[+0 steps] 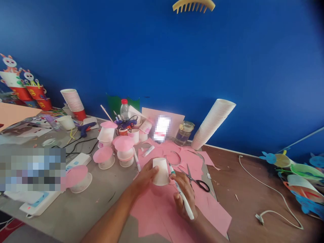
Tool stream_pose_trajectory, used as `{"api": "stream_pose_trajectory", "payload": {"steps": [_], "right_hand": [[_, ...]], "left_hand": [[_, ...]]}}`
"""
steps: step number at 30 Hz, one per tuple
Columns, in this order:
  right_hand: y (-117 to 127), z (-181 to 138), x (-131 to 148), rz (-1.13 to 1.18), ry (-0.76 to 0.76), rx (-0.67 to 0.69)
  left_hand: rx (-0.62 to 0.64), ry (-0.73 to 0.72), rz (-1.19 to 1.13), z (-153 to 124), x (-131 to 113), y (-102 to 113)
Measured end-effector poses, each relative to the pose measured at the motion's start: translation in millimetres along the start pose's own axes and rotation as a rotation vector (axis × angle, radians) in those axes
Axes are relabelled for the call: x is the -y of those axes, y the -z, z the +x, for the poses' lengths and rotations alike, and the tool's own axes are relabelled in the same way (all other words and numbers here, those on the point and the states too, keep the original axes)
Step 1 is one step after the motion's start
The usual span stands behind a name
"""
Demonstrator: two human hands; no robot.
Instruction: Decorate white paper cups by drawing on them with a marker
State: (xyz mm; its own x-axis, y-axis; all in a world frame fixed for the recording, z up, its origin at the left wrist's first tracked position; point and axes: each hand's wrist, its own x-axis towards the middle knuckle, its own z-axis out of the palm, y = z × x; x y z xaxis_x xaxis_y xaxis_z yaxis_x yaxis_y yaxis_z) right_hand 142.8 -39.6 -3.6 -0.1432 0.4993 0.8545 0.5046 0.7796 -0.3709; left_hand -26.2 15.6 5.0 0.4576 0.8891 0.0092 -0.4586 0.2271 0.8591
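My left hand is closed round the side of a white paper cup, which stands upside down with its rim toward me. In my right hand is a white marker with a teal end, its tip pointing up and away beside the cup. Whether the tip touches the cup, I cannot tell. Under both hands lie overlapping sheets of pink paper. Black-handled scissors rest on the paper right of my right hand. A second white marker lies just beyond the cup.
Several cups with pink paper tops stand to the left, near a white power strip and a blue glue gun. A tall leaning cup stack, a glass jar and a blurred phone are at the back.
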Motion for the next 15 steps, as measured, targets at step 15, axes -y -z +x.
{"api": "stream_pose_trajectory", "payload": {"steps": [15], "right_hand": [[1.4, 8.0, 4.0, 0.041, -0.012, 0.017]], "left_hand": [[0.089, 0.014, -0.03, 2.1, 1.7, 0.3]]}}
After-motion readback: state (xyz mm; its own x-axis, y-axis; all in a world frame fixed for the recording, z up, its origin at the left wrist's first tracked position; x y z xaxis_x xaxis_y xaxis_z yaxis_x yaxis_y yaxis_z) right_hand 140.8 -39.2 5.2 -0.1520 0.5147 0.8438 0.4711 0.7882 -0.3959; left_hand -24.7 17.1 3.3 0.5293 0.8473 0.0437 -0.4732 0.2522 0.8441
